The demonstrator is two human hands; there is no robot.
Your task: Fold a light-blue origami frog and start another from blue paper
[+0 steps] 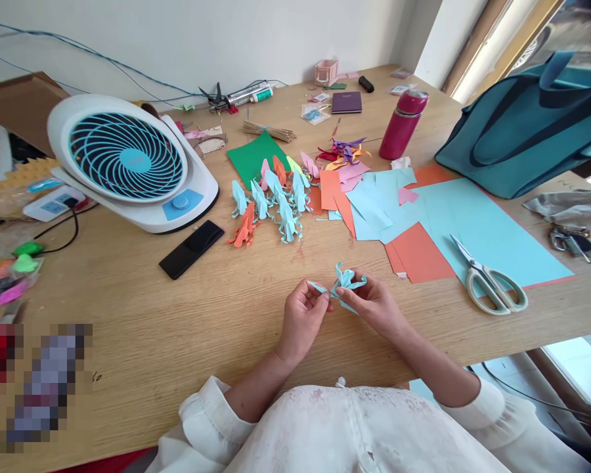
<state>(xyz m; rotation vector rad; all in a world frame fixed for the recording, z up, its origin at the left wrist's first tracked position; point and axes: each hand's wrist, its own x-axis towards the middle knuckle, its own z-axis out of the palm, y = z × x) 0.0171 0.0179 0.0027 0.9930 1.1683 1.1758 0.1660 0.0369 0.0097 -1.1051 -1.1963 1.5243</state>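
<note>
A light blue folded paper figure [345, 279] with curled strips is held up between my two hands, just over the table's front part. My left hand [303, 318] pinches one pointed end of it between thumb and fingers. On its other side, my right hand [377, 305] grips the body, thumb in front and fingers behind. Beyond my hands stands a group of finished-looking folded paper figures, several light blue ones [286, 217], an orange one [245, 226] at the front, and pink ones [309, 164] behind.
Scissors [490, 279] lie on a large light blue sheet [517, 230] at right, beside orange paper [421, 253]. A black phone [192, 249] and a white fan [128, 161] are at left. A magenta bottle [402, 125] and a teal bag [526, 125] stand at the back right.
</note>
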